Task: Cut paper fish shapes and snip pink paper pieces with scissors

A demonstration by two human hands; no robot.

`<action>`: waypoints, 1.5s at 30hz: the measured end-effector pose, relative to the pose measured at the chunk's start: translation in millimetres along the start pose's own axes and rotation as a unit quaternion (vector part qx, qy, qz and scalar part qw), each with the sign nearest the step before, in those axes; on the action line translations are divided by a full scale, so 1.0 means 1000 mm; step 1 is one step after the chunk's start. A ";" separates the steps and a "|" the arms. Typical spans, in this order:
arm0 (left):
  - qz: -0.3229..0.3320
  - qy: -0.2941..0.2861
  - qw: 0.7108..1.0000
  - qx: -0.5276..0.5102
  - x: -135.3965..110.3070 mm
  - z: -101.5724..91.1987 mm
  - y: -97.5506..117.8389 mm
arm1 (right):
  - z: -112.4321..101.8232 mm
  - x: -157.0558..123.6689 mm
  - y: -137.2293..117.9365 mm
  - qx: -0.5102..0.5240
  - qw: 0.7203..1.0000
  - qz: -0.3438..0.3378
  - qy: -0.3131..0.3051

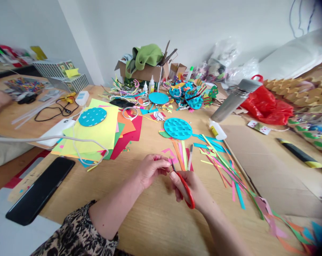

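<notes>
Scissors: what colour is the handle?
The handle is red; the head view shows it best.

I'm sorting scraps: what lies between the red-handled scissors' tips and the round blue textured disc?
The head view shows a pink paper scrap and narrow orange, pink and lime paper strips between scissors and disc.

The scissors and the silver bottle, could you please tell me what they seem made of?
Scissors: red handles probably plastic, from their smooth, even colour; blades likely metal, being thin and dark grey. Bottle: apparently metal with a satin finish, given its soft grey sheen.
</notes>
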State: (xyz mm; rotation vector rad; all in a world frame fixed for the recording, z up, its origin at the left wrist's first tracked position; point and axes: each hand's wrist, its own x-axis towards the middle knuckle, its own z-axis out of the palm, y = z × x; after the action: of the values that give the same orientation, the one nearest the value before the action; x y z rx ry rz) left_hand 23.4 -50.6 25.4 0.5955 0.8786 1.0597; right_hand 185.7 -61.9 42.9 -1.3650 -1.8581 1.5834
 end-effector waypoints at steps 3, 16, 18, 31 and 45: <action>-0.001 -0.018 1.000 0.012 -0.001 0.000 0.000 | 0.000 0.001 0.000 0.005 1.000 0.004 0.003; -0.016 -0.005 1.000 0.018 -0.003 0.005 0.005 | -0.001 0.001 -0.001 -0.004 1.000 -0.003 0.000; -0.026 -0.011 0.999 0.018 -0.003 0.005 0.006 | -0.003 0.001 -0.001 -0.005 1.000 -0.011 -0.006; -0.063 -0.010 0.997 0.048 -0.002 -0.001 0.007 | -0.011 -0.002 -0.009 0.010 0.998 -0.001 -0.069; -0.023 -0.005 1.000 0.012 -0.001 0.001 0.003 | -0.005 0.000 -0.005 0.019 1.000 0.007 -0.023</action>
State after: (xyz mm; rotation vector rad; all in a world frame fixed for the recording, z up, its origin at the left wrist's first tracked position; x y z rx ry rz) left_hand 22.3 -50.6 29.2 0.5981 0.8941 1.0045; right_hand 187.5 -58.5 49.4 -1.3400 -1.8386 1.6615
